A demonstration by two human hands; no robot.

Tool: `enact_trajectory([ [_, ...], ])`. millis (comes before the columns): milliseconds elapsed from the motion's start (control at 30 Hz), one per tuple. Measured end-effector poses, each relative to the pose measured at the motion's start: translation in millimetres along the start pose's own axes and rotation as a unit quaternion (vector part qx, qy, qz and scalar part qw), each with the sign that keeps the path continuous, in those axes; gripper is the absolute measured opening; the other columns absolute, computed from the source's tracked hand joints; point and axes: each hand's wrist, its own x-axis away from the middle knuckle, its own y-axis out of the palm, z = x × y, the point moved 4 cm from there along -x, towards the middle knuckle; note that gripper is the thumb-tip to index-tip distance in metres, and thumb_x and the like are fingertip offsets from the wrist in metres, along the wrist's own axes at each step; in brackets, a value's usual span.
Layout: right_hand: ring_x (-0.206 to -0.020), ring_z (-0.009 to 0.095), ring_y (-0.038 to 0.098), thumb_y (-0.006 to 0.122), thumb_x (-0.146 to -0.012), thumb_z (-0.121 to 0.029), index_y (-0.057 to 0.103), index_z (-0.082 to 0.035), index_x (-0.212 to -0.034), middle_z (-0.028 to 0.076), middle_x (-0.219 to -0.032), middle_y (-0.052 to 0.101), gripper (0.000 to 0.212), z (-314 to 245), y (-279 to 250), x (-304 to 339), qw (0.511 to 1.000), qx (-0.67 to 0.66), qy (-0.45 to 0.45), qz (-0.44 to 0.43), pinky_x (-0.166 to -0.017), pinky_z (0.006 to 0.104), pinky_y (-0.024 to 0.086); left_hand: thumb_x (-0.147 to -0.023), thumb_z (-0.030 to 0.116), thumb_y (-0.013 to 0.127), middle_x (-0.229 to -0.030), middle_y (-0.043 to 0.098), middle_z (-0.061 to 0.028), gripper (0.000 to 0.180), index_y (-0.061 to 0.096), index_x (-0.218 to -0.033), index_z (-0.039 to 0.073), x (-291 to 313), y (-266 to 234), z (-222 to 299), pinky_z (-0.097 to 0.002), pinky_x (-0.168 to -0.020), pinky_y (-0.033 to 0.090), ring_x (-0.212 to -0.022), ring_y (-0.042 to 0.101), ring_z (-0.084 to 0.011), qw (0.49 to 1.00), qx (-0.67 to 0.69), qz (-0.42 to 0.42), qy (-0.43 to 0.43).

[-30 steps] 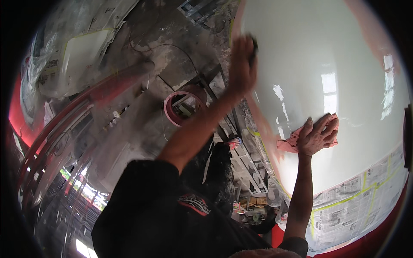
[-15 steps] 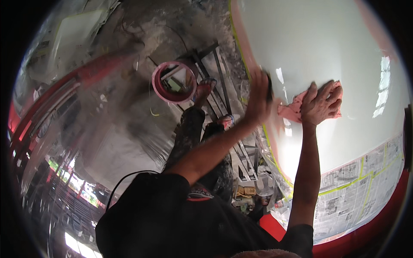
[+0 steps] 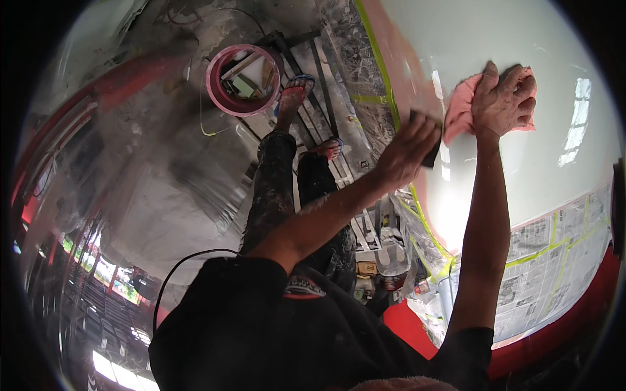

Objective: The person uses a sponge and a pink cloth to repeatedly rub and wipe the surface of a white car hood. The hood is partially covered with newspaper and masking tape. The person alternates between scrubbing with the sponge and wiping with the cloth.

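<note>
My left hand [image 3: 409, 148] is closed around a dark, flat piece of sandpaper [image 3: 432, 155]. It is at the pinkish left border of a glossy white painted panel [image 3: 486, 189]. Further right, my right hand [image 3: 501, 101] presses a crumpled pink cloth [image 3: 460, 107] against that panel, the fingers spread over it. The part of the cloth beneath the palm is hidden. Yellow-green masking tape [image 3: 385, 81] runs along the panel's left edge, and window light reflects off the wet-looking surface.
A pink bucket [image 3: 214, 91] holding blocks and scraps stands by my feet, beside a metal-framed bench [image 3: 319, 85]. Taped newspaper [image 3: 521, 283] covers the panel's lower part. Plastic film [image 3: 352, 58] borders its left side. Small containers [image 3: 367, 268] lie below.
The whole view has shifted. My left hand, blurred before, has moved right and nearer to me along the panel's border with the sandpaper. My right hand has slid rightward with the pink cloth.
</note>
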Motion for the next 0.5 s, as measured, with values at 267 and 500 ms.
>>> enact_trajectory([
  [267,-0.124,0.046,0.036,0.049,-0.097,-0.062,0.043,-0.011,-0.15,0.014,-0.154,0.033,0.075,3.6,0.6,2.6,1.0,0.004,-0.013,0.008,-0.107,0.0622,0.027,-0.09,0.011,0.059,-0.137,0.056,-0.0174,0.046,0.057,-0.135,0.0,-151.7,-92.0,-57.5,-0.0539,-0.113,0.038,-0.136,0.048,-0.0379,0.958,-0.188,0.185,0.112],
  [500,-0.124,0.042,0.044,0.052,-0.099,-0.051,0.051,-0.016,-0.148,0.012,-0.152,0.042,0.061,21.6,2.4,12.2,0.994,-0.022,-0.106,0.032,-0.106,0.0598,0.035,-0.092,0.005,0.056,-0.153,0.043,-0.027,0.057,0.044,-0.147,-0.004,36.9,25.1,-6.7,-0.0581,-0.122,0.026,-0.149,0.034,-0.0429,0.996,-0.059,0.051,0.047],
])
